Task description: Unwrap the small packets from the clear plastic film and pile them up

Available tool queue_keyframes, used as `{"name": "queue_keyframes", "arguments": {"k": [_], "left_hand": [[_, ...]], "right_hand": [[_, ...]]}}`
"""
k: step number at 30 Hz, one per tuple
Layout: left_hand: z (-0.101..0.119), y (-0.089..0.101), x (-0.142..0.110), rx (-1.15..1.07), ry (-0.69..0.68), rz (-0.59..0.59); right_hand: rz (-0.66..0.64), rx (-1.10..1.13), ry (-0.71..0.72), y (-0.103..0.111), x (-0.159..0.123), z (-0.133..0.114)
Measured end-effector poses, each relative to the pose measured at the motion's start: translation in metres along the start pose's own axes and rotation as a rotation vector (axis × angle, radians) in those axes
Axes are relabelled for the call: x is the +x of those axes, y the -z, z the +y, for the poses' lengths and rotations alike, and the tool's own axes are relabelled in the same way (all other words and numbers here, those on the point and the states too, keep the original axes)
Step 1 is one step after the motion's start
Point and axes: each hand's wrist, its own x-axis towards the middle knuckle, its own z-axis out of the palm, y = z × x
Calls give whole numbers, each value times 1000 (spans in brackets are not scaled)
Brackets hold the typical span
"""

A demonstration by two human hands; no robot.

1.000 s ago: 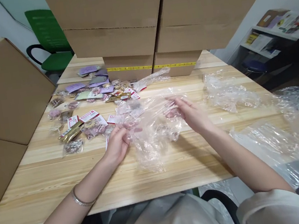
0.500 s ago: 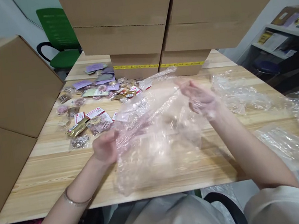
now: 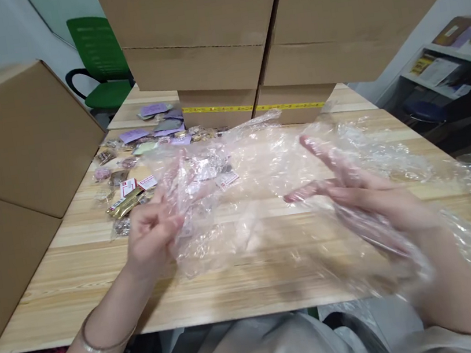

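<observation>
A large crinkled clear plastic bag [image 3: 256,168] is spread between my hands above the table. My left hand [image 3: 153,229] is closed on its left side, thumb and fingers pinching the gathered film. My right hand [image 3: 360,188] has its fingers stretched and spread apart at the bag's right side. Film lies over these fingers and trails below the palm; whether they are inside the bag I cannot tell. Through the plastic, a red-and-white labelled packet [image 3: 228,180] shows. Just beyond my left hand lies a gold packet [image 3: 125,205].
Small wrapped packets and purple pouches [image 3: 153,109] cover the table's far left. More clear plastic [image 3: 389,149] lies at the right. Stacked cardboard boxes [image 3: 201,58] stand at the back, and another box [image 3: 8,150] borders the left. A green chair [image 3: 100,55] is behind.
My right hand has moved right and nearer to me, its fingers now spread, with film draped over them. My left hand has shifted slightly left, still gripping the bag.
</observation>
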Motion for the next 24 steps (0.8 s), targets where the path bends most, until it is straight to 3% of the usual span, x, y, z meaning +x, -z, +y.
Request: {"name": "queue_keyframes", "arguments": {"k": [3,6,10,13,16,19,21,24], "left_hand": [[17,8,0,343,-254,25],[11,15,16,722,-368,97],[-13,19,29,1108,-456,44],[-31,17,23,1134,-440,-23],[-49,15,18,1039,-296,-184],[-65,13,22,1095,-209,-215],[-73,11,27,1208,-199,-192],[-81,4,35,1369,-172,-197]], "right_hand": [[60,22,84,-2,-10,-13],[149,-5,101,19,11,1],[284,-57,-34,53,40,60],[479,-191,-114,59,38,110],[632,-614,-64,53,23,135],[748,-1237,114,48,14,125],[691,-1466,257,47,20,107],[300,-1464,386,47,47,87]]}}
